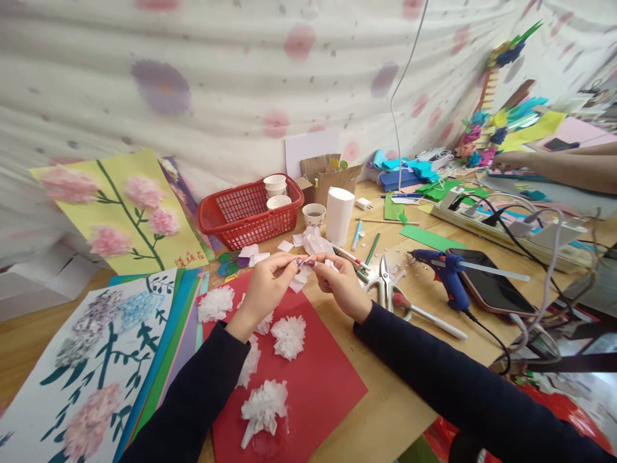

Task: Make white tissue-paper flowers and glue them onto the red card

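Note:
My left hand (270, 283) and my right hand (341, 283) meet above the far edge of a red sheet of paper (328, 379). Both pinch a small piece of white tissue paper (306, 260) between thumb and fingertips; much of it is hidden by the fingers. On the red sheet lie several crumpled white tissue flowers, among them one on the right (288, 336), one near the front (264, 406) and one at the left (215, 303). A wet-looking patch shows beside the front flower. Loose white tissue squares (315, 241) lie just beyond my hands.
Right of my hands are scissors (384, 283), a blue glue gun (446, 273), a phone (491, 283) and a power strip (515, 235). A red basket (245, 218), paper cups (313, 215) and a paper roll (339, 215) stand behind. Flower pictures (110, 347) lie left. Another person's arm (554, 168) reaches in.

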Demonstrator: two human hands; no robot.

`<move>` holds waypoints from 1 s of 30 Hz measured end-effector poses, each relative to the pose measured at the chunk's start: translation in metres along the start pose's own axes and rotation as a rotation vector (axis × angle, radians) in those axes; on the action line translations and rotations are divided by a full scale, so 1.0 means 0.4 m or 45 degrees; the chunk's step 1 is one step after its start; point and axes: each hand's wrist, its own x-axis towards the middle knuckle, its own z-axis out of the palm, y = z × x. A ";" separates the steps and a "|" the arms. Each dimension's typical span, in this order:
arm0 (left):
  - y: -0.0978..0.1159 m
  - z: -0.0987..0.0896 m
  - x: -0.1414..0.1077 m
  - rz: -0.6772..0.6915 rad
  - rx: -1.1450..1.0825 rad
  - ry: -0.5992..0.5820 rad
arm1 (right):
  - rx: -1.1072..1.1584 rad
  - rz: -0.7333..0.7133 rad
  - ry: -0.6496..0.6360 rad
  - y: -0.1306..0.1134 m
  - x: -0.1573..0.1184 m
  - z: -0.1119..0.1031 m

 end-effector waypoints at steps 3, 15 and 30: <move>0.002 0.001 0.000 -0.023 -0.025 0.013 | -0.022 -0.009 -0.005 0.001 0.000 -0.001; -0.023 0.009 0.004 -0.382 -0.270 0.139 | -0.372 -0.097 0.024 0.008 -0.004 -0.003; -0.083 -0.004 0.025 -0.530 -0.463 0.422 | -0.531 0.026 0.089 0.011 0.004 -0.008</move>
